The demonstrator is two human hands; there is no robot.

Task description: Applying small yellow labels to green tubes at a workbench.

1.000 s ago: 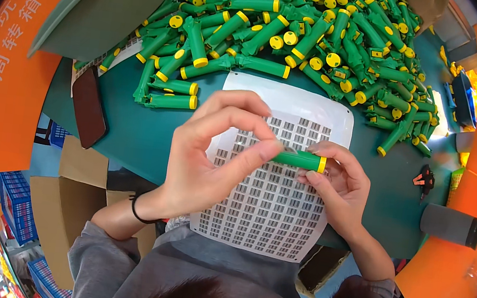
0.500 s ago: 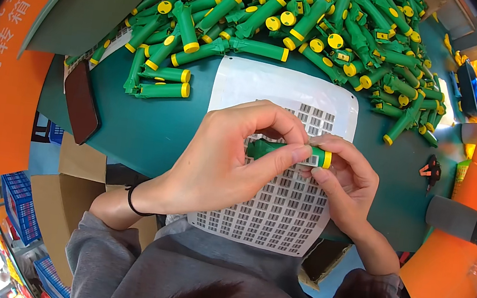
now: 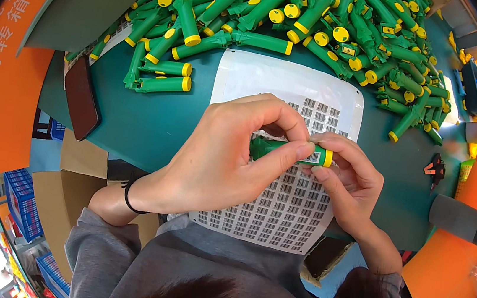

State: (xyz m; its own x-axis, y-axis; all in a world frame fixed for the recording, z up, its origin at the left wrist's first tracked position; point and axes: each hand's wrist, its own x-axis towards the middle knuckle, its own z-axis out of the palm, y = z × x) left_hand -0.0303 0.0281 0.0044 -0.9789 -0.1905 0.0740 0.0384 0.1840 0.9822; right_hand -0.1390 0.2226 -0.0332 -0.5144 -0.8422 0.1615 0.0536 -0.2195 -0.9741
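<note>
Tube: green plastic tube [image 3: 277,149] with a yellow end cap, held level over the sticker sheet, just near of the table's middle.
Left hand: my left hand [image 3: 223,153] is clenched round the tube's green body, thumb pressed along its near side, fingers curled over the top.
Right hand: my right hand [image 3: 345,180] pinches the capped end, fingertips [image 3: 320,172] pressing a small barcode sticker [image 3: 314,156] onto the tube beside the yellow ring.
Doing it well: I judge the label wants smoothing from its middle outward, tube kept steady by the left hand, so no corner lifts and it sits square to the cap.
Sheet: white sheet of barcode stickers [image 3: 279,207] lies flat under both hands; its far rows look peeled bare, and its near edge overhangs toward my lap.
Pile: heap of green tubes [image 3: 302,20] fills the far side, the closest ones touching the sheet's far edge.
Open room: bare teal table [image 3: 147,120] to the left, up to a dark phone [image 3: 82,97] lying at the left edge.
Right edge: a grey cylinder [image 3: 459,219] stands near the right rim, well apart from my hands.
</note>
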